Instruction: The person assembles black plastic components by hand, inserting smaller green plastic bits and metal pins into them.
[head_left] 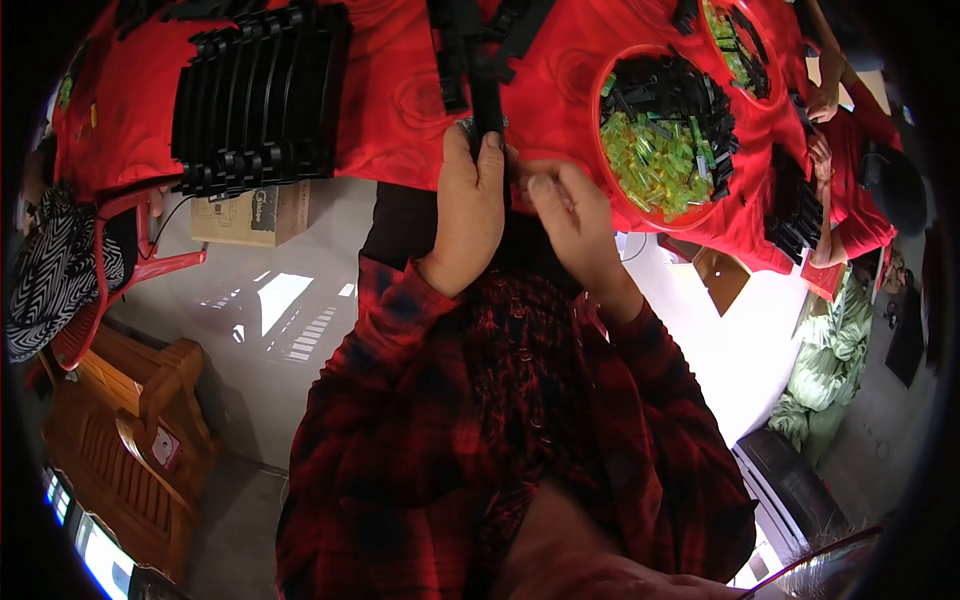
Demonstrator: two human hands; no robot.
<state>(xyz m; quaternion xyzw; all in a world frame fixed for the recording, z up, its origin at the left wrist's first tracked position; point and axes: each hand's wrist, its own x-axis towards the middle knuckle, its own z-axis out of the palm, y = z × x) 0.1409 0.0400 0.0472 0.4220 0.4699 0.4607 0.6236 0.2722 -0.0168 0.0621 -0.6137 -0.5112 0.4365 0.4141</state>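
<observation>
While the left hand [472, 203] clasps a black strip [487, 105], the right hand [577, 217] curls nearby, its grip unclear.

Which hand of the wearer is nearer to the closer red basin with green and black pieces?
Right. The right hand is at the lower left of the red basin; the left hand, holding a black strip, is farther left.

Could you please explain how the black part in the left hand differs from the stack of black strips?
The held part is in the left hand; the stack lies on the red cloth. The held part looks like one narrow piece; the stack is broad, with several strips side by side. Both are black.
</observation>
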